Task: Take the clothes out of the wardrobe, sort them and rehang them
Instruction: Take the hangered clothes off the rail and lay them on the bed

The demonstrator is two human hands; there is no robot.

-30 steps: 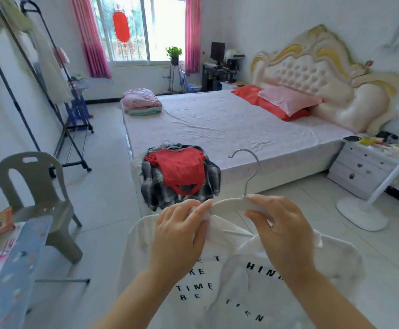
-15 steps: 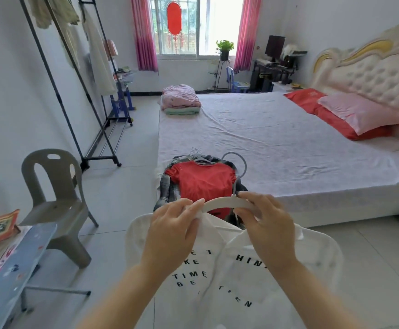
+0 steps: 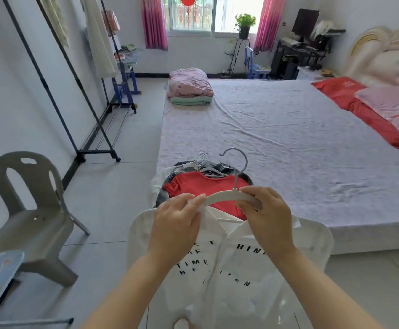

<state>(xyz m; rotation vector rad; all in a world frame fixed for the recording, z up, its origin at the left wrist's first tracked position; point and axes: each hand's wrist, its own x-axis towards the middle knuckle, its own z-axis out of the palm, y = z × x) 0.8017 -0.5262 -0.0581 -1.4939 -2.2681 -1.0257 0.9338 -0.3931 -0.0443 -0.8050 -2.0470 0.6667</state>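
- The left hand (image 3: 174, 224) pinches the white shirt (image 3: 229, 264) collar, fitting it on the hanger (image 3: 229, 197).
- The right hand (image 3: 268, 219) grips the hanger to hold it steady.
- More clothes (image 3: 203, 184) wait at the bed (image 3: 288, 143) corner.

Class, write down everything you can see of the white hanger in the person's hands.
The hanger has a curved white body, seemingly plastic, and a grey metal hook rising from its middle. It is held roughly level; the right hand grips its right arm, the left hand pinches the white shirt at its left end.
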